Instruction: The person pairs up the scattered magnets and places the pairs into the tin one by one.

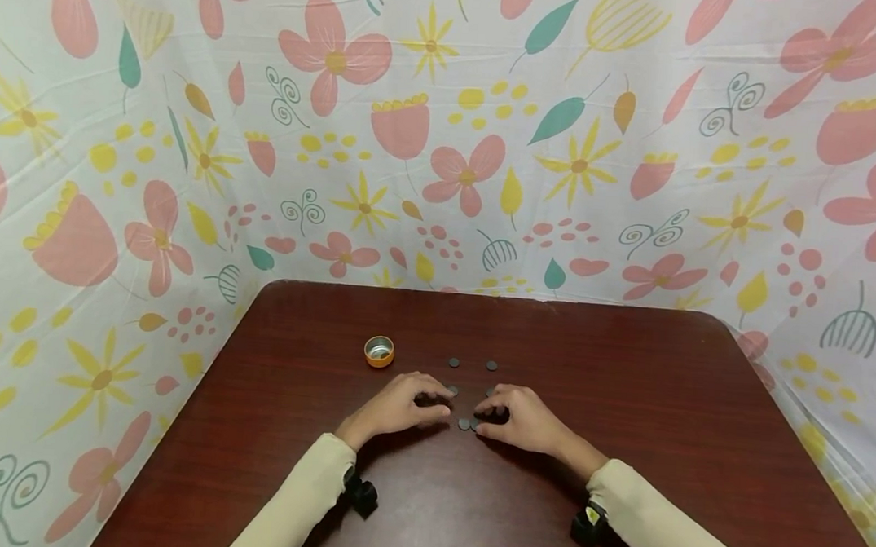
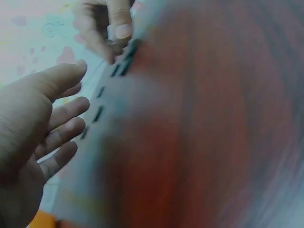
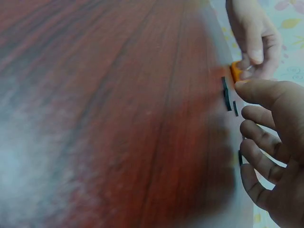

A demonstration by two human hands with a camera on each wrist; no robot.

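Observation:
Several small dark discs (image 1: 454,362) lie on a dark red-brown table (image 1: 623,412), some in two short rows and two side by side at the near end (image 1: 464,424). My left hand (image 1: 432,400) rests on the table left of the discs, with its fingers relaxed and its tips beside them. Opposite it, my right hand (image 1: 492,412) lies the same way. In the left wrist view the left hand (image 2: 71,90) holds nothing, discs (image 2: 98,114) just past its fingertips. The right hand (image 3: 243,100) has loosely bent fingers over the discs (image 3: 228,97).
A small orange cap (image 1: 379,351) with a shiny inside stands on the table, left of and beyond the discs. A flower-patterned cloth (image 1: 444,143) walls in the table at the back and on both sides. Both sleeves are cream.

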